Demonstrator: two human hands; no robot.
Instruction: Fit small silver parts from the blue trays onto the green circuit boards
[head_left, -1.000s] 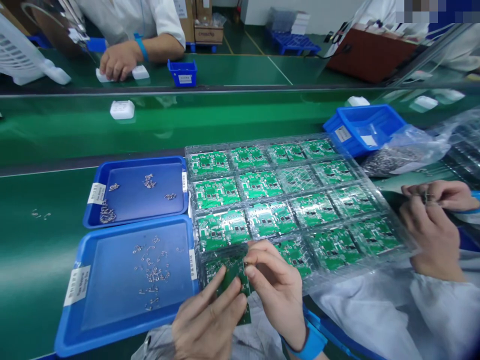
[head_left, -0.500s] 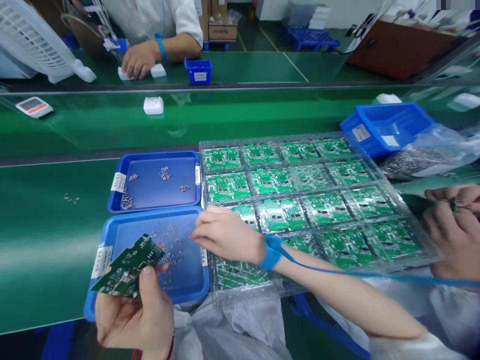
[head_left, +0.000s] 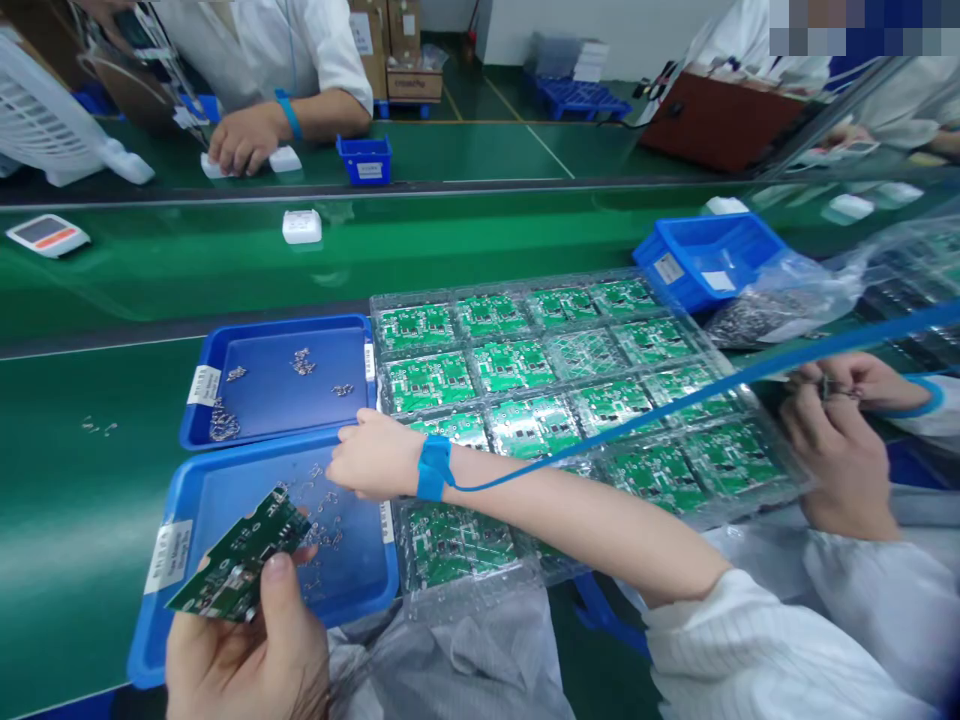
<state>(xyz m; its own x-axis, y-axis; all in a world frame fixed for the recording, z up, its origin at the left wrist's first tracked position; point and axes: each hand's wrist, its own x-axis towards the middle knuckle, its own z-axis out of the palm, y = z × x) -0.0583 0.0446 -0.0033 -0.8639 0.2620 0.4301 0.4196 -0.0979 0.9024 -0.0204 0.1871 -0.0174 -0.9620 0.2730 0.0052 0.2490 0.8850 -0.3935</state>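
My left hand (head_left: pixel 251 655) grips a green circuit board (head_left: pixel 244 560) by its lower edge, thumb on top. The board is tilted over the lower blue tray (head_left: pixel 187 475), where small metal parts (head_left: pixel 326 525) lie scattered. At that tray's right side is my right hand (head_left: pixel 379 455), a blue wrist strap on its wrist. Its fingers are curled together, and whatever they hold, if anything, is hidden. Under my right forearm lies a clear plastic tray (head_left: pixel 469 600) with several green boards in its compartments. An upper blue tray (head_left: pixel 277 345) carries small piles of metal parts.
A co-worker's hands (head_left: pixel 844 430) work on small parts at the right. Behind them are a blue bin (head_left: pixel 712 240) and a bag of metal parts (head_left: pixel 765 310). Across the belt (head_left: pixel 480 230), another person's hand (head_left: pixel 244 138) touches a white piece. A blue strap cord crosses the board tray.
The camera view has shifted, so most of the scene sits further left. My right hand stays near the lower tray's right edge, and my left hand still holds the board.
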